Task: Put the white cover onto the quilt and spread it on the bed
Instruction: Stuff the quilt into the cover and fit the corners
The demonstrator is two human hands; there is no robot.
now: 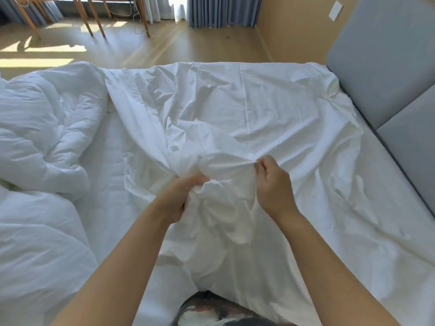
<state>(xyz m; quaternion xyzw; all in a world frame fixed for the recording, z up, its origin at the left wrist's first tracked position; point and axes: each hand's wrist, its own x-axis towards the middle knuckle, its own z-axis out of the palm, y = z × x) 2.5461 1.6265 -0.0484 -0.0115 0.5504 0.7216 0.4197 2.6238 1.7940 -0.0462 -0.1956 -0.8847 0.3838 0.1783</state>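
- We see two bare hands, both busy with the one white cover (235,109), near the middle of the bed.
- The left hand (181,196) has its fingers curled tight round a gathered bunch of the cover, which spills out in crumpled folds just right of it.
- The right hand (273,184) pinches a fold of the same cover between thumb and fingers, and the cloth is drawn into a taut ridge running between the two hands.
- From the hands the cover fans out far and to the right, wrinkled, lying over most of the bed (110,161) up to its far edge and its right side.
- We count one quilt (42,128), puffy and heaped on the left of the bed, outside the cover. Its far right edge touches the cover's left edge.
- At the near edge a bit of patterned clothing (219,311) shows between the forearms.
- Along the right stands a grey headboard (376,55) of two padded panels.
- One white wall plate (335,10) sits on the tan wall above it.
- Far off we see a wooden floor (200,43) with sun patches, blue-grey curtains (221,10), and several wooden furniture legs (94,17), cut off by the frame so we cannot count them surely.
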